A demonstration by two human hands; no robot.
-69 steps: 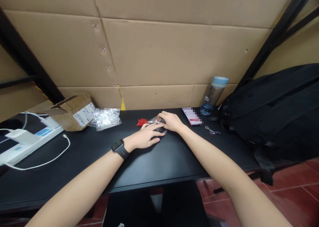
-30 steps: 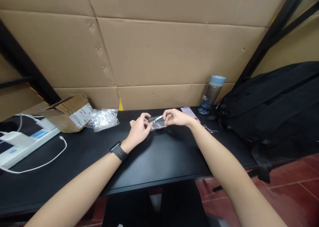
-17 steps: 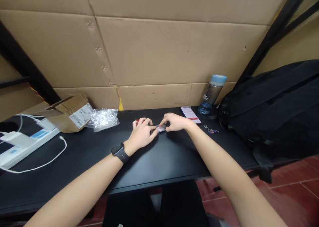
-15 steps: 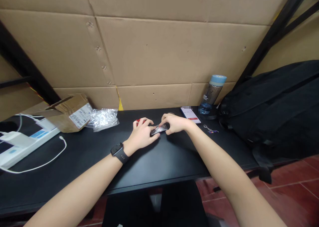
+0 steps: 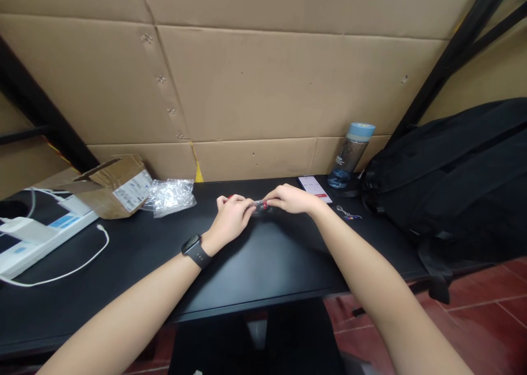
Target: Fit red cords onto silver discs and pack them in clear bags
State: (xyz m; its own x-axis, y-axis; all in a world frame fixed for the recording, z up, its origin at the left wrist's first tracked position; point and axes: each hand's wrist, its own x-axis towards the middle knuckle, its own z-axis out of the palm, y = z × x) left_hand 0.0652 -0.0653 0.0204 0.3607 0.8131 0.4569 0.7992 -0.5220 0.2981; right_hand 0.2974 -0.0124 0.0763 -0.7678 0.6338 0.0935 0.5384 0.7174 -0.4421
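My left hand [image 5: 233, 219], with a dark smartwatch [image 5: 195, 250] on its wrist, is closed with thumb and fingers together on one end of a small clear plastic packet [image 5: 257, 204]. My right hand [image 5: 288, 199] pinches the other end, where a small red piece [image 5: 264, 205] shows at the fingertips. Something dark shows through the plastic, too small to name. Behind the left fingers a bit of a red thing [image 5: 235, 197] peeks out; the hand hides most of it. Both hands are just above the black table.
On the left are a cardboard box [image 5: 117, 191], a crumpled clear bag [image 5: 173, 196], a power strip [image 5: 53, 238] and a white cable [image 5: 78, 268]. To the right stand a phone [image 5: 314, 189], a blue-lidded bottle [image 5: 349, 155], a keyring [image 5: 348, 214] and a black backpack [image 5: 457, 183].
The packet has turned from lying flat and dark to a narrow, clear strip between my hands. My left hand has shifted slightly left, and both hands' fingers have closed into pinches.
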